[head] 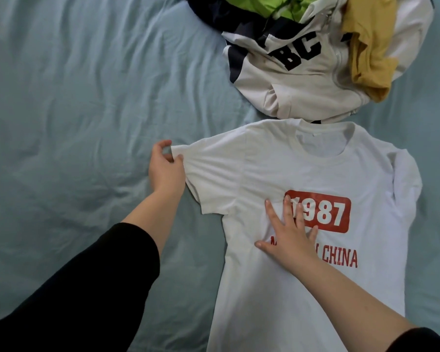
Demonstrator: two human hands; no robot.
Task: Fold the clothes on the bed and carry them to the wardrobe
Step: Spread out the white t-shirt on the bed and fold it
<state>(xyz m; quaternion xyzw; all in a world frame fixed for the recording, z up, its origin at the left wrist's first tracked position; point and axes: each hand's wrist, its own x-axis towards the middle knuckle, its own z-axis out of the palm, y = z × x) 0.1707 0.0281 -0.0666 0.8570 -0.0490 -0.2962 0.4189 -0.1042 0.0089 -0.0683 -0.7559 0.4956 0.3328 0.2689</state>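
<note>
Shirt (264, 168), white with a red print (323, 212), is laid flat and face up on the bed (74, 110), its collar just beside a heap (302, 72) of unfolded clothes. The sleeve (206, 174) on the person's left is pinched at its hem between thumb and fingers of the left hand (164, 171), while the chest is pressed by the right hand (292, 237), its fingers straight and spread.

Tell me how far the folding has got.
Done: nothing folded in view. In hand: the white T-shirt lies spread flat on the bed; the left hand pinches its sleeve, the right hand presses its chest. Left: the unfolded pile beyond it, and all the carrying.
</note>
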